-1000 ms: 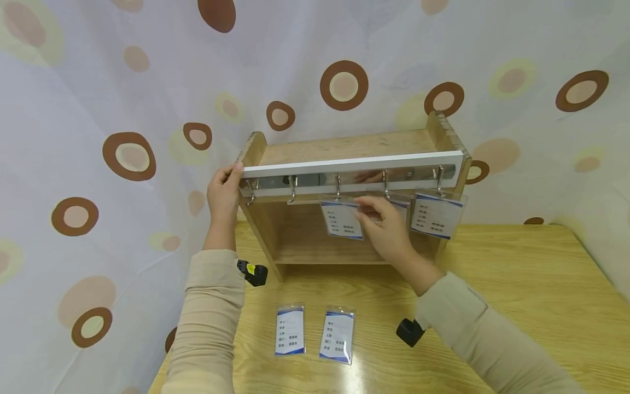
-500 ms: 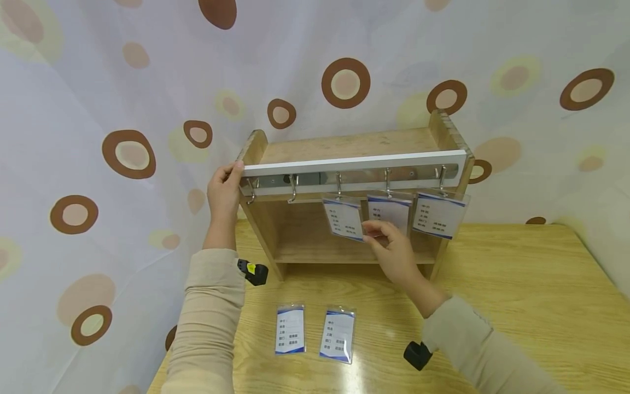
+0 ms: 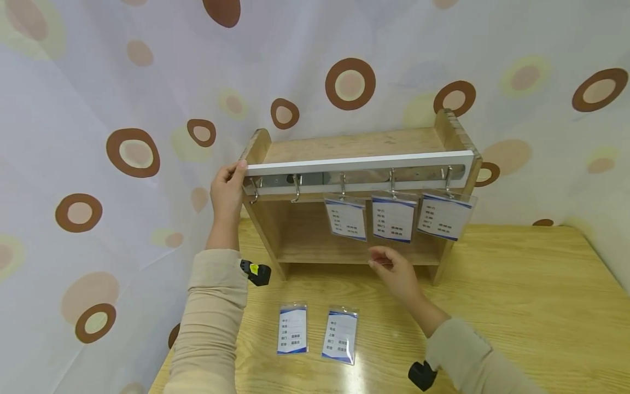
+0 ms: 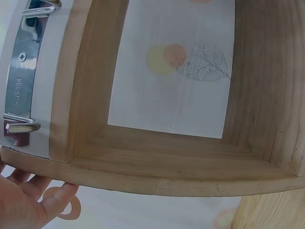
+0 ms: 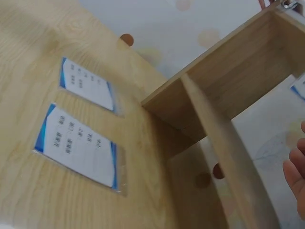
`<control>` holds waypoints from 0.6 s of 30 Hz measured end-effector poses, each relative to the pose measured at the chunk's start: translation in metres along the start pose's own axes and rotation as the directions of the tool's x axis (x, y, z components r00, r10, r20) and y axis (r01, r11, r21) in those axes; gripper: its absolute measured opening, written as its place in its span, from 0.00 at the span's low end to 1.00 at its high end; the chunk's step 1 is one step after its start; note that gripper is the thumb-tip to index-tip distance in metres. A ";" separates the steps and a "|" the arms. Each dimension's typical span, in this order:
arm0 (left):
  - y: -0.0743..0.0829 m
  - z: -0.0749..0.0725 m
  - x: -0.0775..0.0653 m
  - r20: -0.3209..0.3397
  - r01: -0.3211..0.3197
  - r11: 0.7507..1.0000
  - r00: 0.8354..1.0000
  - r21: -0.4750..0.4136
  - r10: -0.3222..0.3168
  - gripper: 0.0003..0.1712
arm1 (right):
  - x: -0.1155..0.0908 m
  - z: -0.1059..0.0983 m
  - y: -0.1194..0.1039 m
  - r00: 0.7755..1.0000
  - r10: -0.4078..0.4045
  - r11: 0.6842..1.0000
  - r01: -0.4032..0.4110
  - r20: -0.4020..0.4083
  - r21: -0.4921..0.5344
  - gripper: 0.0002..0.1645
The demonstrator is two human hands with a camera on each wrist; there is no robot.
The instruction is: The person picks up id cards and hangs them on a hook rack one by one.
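A wooden shelf bears a white hook rail along its top front. My left hand grips its upper left corner, fingers bent against the side board in the left wrist view. Three clear badge holders, a left one, a middle one and a right one, hang from the middle and right hooks. My right hand is just below the middle one, apart from it, fingers loosely bent and holding nothing. Two more badge holders, one left of the other, lie flat on the table.
The wooden table extends right of the shelf. The two leftmost hooks, one at the end and its neighbour, bear nothing. A patterned cloth hangs behind and to the left.
My right hand has left the hanging badge holders and moved down, uncovering the middle one. My left hand stays at the shelf's corner.
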State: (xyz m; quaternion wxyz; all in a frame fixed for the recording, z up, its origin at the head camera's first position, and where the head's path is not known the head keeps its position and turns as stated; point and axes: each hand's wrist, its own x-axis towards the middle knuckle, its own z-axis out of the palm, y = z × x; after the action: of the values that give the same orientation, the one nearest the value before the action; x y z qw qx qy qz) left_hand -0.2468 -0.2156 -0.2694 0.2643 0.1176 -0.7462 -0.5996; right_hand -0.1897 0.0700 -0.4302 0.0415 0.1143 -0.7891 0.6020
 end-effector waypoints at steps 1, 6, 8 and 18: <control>0.000 0.000 0.000 -0.001 0.000 1.000 1.000 0.005 0.000 0.24 | -0.001 0.001 0.003 1.000 0.018 1.000 -0.018 0.005 0.003 0.15; 0.000 0.002 0.000 -0.009 -0.009 1.000 1.000 -0.010 0.009 0.23 | -0.004 0.010 0.022 0.995 0.084 0.996 -0.085 0.046 0.030 0.16; 0.000 0.002 0.000 -0.011 -0.013 1.000 1.000 -0.023 0.012 0.23 | -0.005 0.014 0.030 0.994 0.093 0.995 -0.095 0.064 0.028 0.15; -0.002 0.002 0.001 -0.021 -0.022 1.000 1.000 -0.019 0.022 0.22 | -0.011 0.034 0.064 0.978 0.138 0.990 -0.140 0.157 0.001 0.16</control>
State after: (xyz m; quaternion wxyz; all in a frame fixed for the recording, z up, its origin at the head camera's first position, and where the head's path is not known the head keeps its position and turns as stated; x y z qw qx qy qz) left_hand -0.2486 -0.2149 -0.2712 0.2797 0.1131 -0.7389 -0.6024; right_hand -0.1910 0.0550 -0.5014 -0.0634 0.1060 -0.7924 0.5974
